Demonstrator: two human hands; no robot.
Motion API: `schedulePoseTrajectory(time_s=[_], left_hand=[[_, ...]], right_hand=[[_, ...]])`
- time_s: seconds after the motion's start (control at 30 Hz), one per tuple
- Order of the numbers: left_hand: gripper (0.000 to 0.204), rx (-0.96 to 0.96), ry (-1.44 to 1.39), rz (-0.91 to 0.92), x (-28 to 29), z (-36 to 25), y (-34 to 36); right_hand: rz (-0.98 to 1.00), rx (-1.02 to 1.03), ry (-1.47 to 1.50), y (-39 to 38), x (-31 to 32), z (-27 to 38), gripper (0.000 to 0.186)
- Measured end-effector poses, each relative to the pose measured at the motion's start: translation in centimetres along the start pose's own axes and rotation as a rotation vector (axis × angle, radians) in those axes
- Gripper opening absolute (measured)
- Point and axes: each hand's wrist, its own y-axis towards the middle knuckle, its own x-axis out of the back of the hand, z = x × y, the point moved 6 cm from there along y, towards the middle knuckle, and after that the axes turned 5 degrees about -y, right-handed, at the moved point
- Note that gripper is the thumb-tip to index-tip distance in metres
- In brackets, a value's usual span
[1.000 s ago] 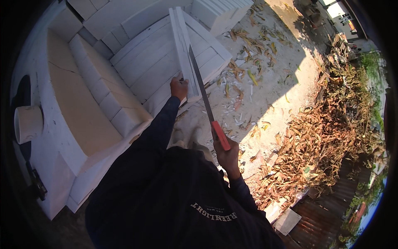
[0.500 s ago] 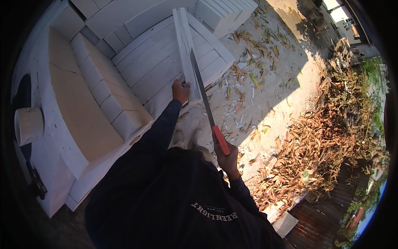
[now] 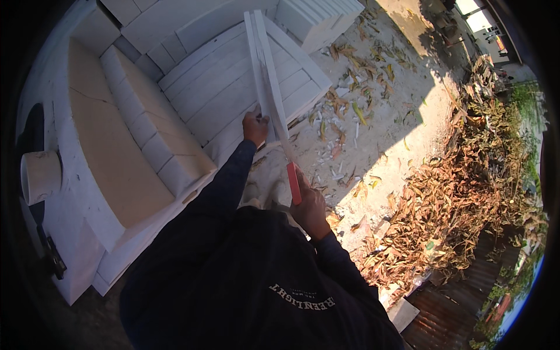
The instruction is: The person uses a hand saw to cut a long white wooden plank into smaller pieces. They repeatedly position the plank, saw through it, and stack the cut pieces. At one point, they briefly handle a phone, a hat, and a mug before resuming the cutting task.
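My right hand [image 3: 310,207] is closed round the red handle of a hand saw [image 3: 295,184]. The saw's blade is smeared by motion and runs away from me along a long, narrow white block [image 3: 274,93]. A lengthwise gap or groove shows in the block's far part; whether the blade sits in it is hard to make out. At the near end, on the block's left side, my left hand [image 3: 255,127] is closed on its edge, with the fingertips partly hidden. Beneath lies a flat layer of white blocks [image 3: 204,87].
Stacked pale blocks [image 3: 116,122] rise on the left, with a short white pipe piece [image 3: 42,175] beside them. Another block stack [image 3: 315,26] stands at the far end. White chips and leaves litter the ground at right, near a dry leaf heap [image 3: 449,204].
My right hand has swung the saw leftward and slightly upward, bringing the blade in line with the narrow block. The left hand stays in place.
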Motion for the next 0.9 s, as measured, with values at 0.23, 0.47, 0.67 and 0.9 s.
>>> schedulePoseTrajectory(time_s=[0.23,0.47,0.67,0.9], left_hand=[[0.055,0.017,0.016,0.043,0.0,-0.2,0.2],[0.056,0.019,-0.084,0.035,-0.4,0.8,0.2],[0.055,0.005,-0.076,0.028,-0.5,1.2,0.1],[0.054,0.028,-0.081,0.02,-0.7,1.8,0.1]], right_hand=[[0.046,-0.134,0.32,-0.4,0.3,-3.3,0.011],[-0.068,-0.178,0.278,-0.3,2.8,1.2,0.037],[-0.078,-0.1,0.304,1.2,2.4,0.0,0.014],[-0.09,-0.145,0.361,3.1,1.4,-0.7,0.016]])
